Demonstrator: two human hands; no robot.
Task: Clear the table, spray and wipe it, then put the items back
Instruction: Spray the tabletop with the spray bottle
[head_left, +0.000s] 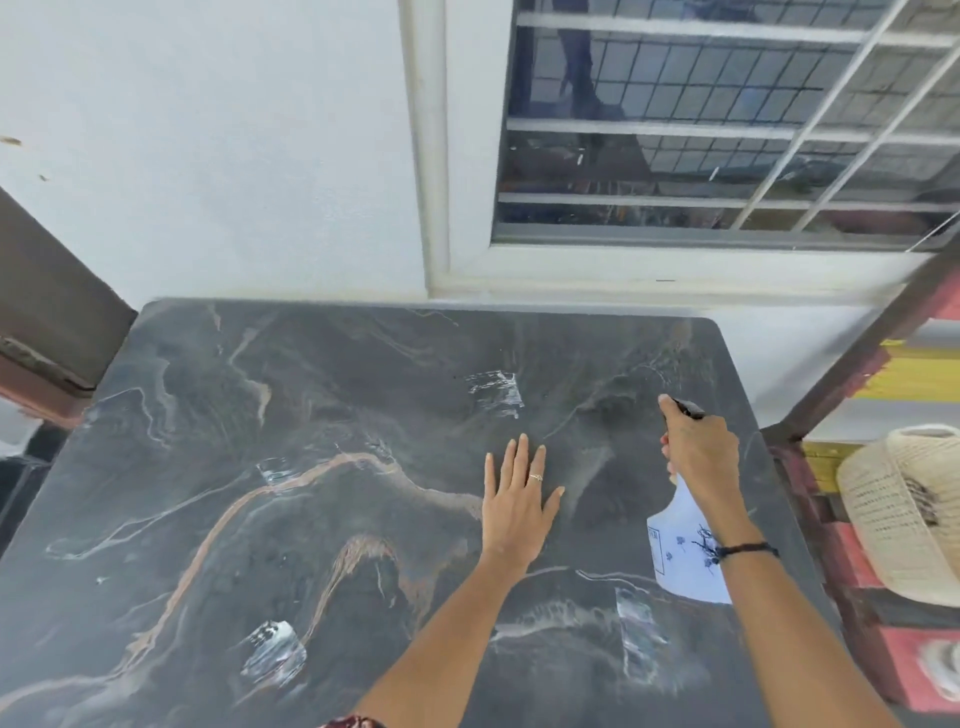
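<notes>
Bare forearms, ring (535, 477) on left grip (517, 501), dark bracelet (748, 548) at right wrist.

Barred window (727, 130), white wall (208, 156), woven cream bag (904, 509), painted shelf (883, 597)

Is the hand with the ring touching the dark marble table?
Touching. The head view shows the left hand lying flat, fingers spread, on the dark marble table with no gap under the palm.

A home, likely a porch or balcony: a marbled counter (260, 441) against a white wall (208, 156), a barred window (727, 130), a woven bag (904, 514) alongside.
</notes>
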